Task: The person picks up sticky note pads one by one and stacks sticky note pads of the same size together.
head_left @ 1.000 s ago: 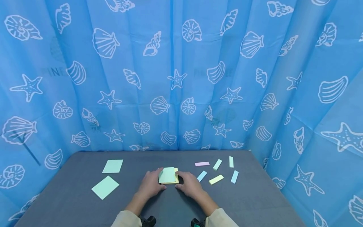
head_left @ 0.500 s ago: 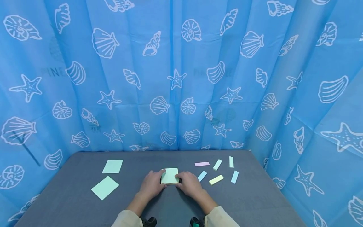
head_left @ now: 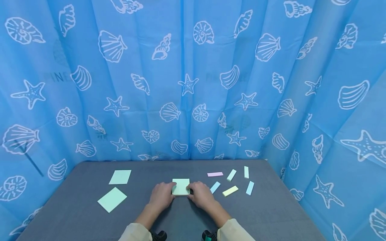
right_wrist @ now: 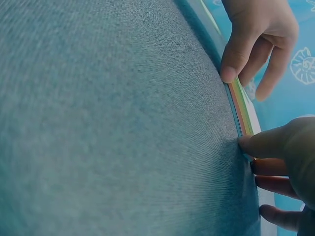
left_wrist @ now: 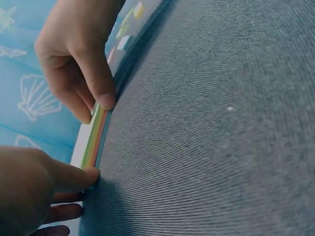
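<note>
A square stack of sticky notes (head_left: 181, 187), pale green on top, lies on the grey table between both hands. My left hand (head_left: 161, 195) grips its left side, thumb at the near corner and a fingertip over the far left part. On the right side, my right hand (head_left: 200, 195) holds it in the same way. Green, yellow, orange and blue layers of the stack (left_wrist: 94, 140) line up along its near edge in the left wrist view. From the right wrist camera, both thumbs touch the ends of that layered edge.
Two pale green sticky-note squares (head_left: 120, 177) lie to the left, one turned diagonally. Several narrow note strips in pink, green, blue and yellow (head_left: 230, 191) are spread out at the right. A blue shell-print curtain (head_left: 187, 134) hangs behind the table.
The pale green top pad slid right, covering the yellow that showed beneath it, so the stack now looks squared. My left hand shifted slightly right; the right hand stayed nearly in place.
</note>
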Demonstrator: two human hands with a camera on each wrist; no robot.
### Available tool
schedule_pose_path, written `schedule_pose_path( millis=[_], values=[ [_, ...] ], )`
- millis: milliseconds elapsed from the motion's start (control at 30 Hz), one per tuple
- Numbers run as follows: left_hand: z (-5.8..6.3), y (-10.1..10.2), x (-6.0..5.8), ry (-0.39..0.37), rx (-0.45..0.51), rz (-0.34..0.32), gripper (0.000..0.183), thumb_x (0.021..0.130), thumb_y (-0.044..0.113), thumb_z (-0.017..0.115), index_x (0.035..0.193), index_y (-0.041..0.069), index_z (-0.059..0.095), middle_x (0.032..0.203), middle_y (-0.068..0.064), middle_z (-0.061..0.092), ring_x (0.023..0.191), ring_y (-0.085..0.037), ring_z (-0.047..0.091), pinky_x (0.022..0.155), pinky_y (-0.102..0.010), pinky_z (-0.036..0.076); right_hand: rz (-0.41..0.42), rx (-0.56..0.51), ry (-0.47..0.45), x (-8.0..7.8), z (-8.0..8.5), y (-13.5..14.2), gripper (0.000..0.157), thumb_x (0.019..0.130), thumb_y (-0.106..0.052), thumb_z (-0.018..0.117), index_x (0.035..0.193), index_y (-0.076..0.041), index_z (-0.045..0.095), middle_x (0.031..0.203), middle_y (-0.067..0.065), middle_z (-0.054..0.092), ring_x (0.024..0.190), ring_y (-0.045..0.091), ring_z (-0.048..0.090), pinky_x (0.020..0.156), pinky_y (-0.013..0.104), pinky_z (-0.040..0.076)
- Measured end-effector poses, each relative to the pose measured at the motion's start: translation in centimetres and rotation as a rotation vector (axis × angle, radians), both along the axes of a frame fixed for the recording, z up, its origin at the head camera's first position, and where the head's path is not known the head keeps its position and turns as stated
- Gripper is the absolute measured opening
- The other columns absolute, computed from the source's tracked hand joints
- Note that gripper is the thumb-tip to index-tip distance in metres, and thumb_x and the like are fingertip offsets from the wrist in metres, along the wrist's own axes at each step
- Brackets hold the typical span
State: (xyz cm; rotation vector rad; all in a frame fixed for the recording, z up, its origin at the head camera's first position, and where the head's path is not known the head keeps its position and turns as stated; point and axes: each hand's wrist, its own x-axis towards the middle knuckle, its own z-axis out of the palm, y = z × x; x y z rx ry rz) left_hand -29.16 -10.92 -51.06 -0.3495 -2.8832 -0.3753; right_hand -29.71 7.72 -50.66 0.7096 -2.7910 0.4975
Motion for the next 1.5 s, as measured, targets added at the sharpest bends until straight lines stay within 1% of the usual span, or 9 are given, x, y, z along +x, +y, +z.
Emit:
schedule_pose_path(
  millis=[233,367,500,700,867,1100,1267,1367,1500],
  values=[
    [-0.3,-0.1,0.2,0.036,-0.036,-0.016,0.019,0.078,0.025,0.082,0.094,0.016,0.077,0.078,0.003,0.066,0.069,-0.015,0.055,0.067,-0.037,0.046,0.001,0.01,0.015,-0.1,0.1,0.0,0.02,0.082,-0.021,0.08,0.098,-0.011,0.075,0.084,-0.001,0.065,0.074,0.012,0.054,0.067,0.034,0.048],
    [-0.5,-0.3,0.3,0.051,-0.016,-0.01,0.014,0.078,0.025,0.082,0.088,0.019,0.076,0.072,0.007,0.061,0.065,-0.012,0.05,0.064,-0.035,0.044,-0.016,0.002,-0.017,0.0,0.1,-0.2,0.021,0.081,-0.023,0.08,0.098,-0.011,0.074,0.084,-0.001,0.063,0.075,0.013,0.053,0.067,0.035,0.048],
    [-0.7,-0.5,0.4,0.045,0.03,-0.001,0.018,0.077,0.027,0.083,0.092,0.019,0.077,0.077,0.007,0.063,0.069,-0.014,0.053,0.066,-0.037,0.046,-0.03,-0.008,-0.041,0.0,0.0,-0.3,0.021,0.081,-0.023,0.081,0.097,-0.011,0.074,0.083,-0.002,0.061,0.075,0.013,0.051,0.066,0.034,0.047],
    [-0.9,-1.4,0.1,0.008,0.108,-0.027,0.028,0.076,0.027,0.084,0.101,0.019,0.076,0.09,0.003,0.069,0.081,-0.019,0.059,0.073,-0.043,0.048,-0.051,-0.013,-0.049,0.0,0.0,-0.5,0.021,0.081,-0.023,0.08,0.098,-0.012,0.073,0.084,-0.003,0.06,0.076,0.013,0.051,0.066,0.034,0.047],
    [-1.0,-2.4,0.1,0.034,0.175,-0.04,0.03,0.076,0.027,0.084,0.104,0.018,0.075,0.097,0.002,0.07,0.088,-0.019,0.061,0.077,-0.044,0.05,-0.054,-0.011,-0.055,0.2,-0.1,-0.5,0.022,0.082,-0.023,0.079,0.1,-0.012,0.073,0.084,-0.003,0.059,0.076,0.012,0.05,0.067,0.034,0.046],
    [-0.9,-4.4,0.3,0.169,0.244,0.014,0.028,0.077,0.022,0.083,0.103,0.018,0.075,0.1,0.001,0.071,0.093,-0.023,0.061,0.081,-0.045,0.05,-0.04,-0.018,-0.035,0.4,-0.3,-0.4,0.022,0.083,-0.022,0.079,0.101,-0.011,0.073,0.085,-0.003,0.059,0.077,0.012,0.05,0.068,0.033,0.047],
    [-0.8,-6.4,-0.1,0.244,0.234,0.059,0.029,0.077,0.018,0.083,0.104,0.015,0.074,0.103,-0.003,0.07,0.097,-0.028,0.061,0.084,-0.05,0.047,-0.042,-0.024,-0.025,0.5,-0.2,-0.5,0.023,0.082,-0.022,0.079,0.101,-0.011,0.073,0.086,-0.003,0.06,0.077,0.011,0.051,0.069,0.033,0.047],
    [-0.7,-7.8,-0.4,0.262,0.209,0.119,0.029,0.078,0.018,0.083,0.105,0.012,0.074,0.106,-0.007,0.07,0.101,-0.033,0.06,0.085,-0.053,0.045,-0.037,-0.023,-0.02,0.6,-0.2,-0.5,0.023,0.083,-0.022,0.079,0.102,-0.011,0.073,0.086,-0.003,0.06,0.078,0.011,0.051,0.069,0.033,0.048],
    [-0.6,-9.5,-0.6,0.228,0.182,0.227,0.033,0.08,0.022,0.08,0.108,0.006,0.072,0.11,-0.014,0.068,0.102,-0.039,0.058,0.083,-0.056,0.043,-0.028,-0.026,-0.018,0.6,-0.1,-0.4,0.023,0.082,-0.02,0.079,0.101,-0.01,0.073,0.085,-0.002,0.06,0.077,0.012,0.051,0.068,0.034,0.047]
  ],
)
